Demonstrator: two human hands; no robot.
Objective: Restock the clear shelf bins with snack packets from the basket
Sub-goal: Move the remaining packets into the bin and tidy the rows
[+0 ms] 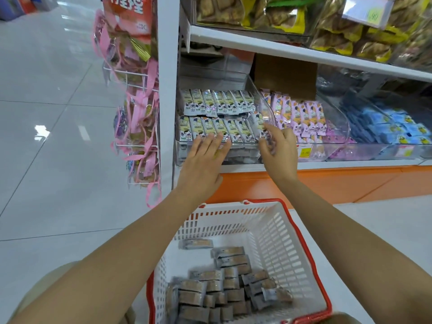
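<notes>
The clear shelf bin [243,154] at the frame's centre is filled with two rows of snack packets [217,104]. The front row is pressed by the left hand [205,157], fingers straight; its tilted end packet [257,123] is pinched by the right hand [279,148], fingers curled. Grey-brown packets [210,288] are held in the red-rimmed basket [280,230] at lower centre.

Pink-ribboned bags [140,113] on wire rack [127,79]; glossy tiled floor [46,108].

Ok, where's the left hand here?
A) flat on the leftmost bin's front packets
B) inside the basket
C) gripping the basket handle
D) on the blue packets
A: the left hand lies with straight fingers on the front row of packets in the leftmost bin.
</notes>
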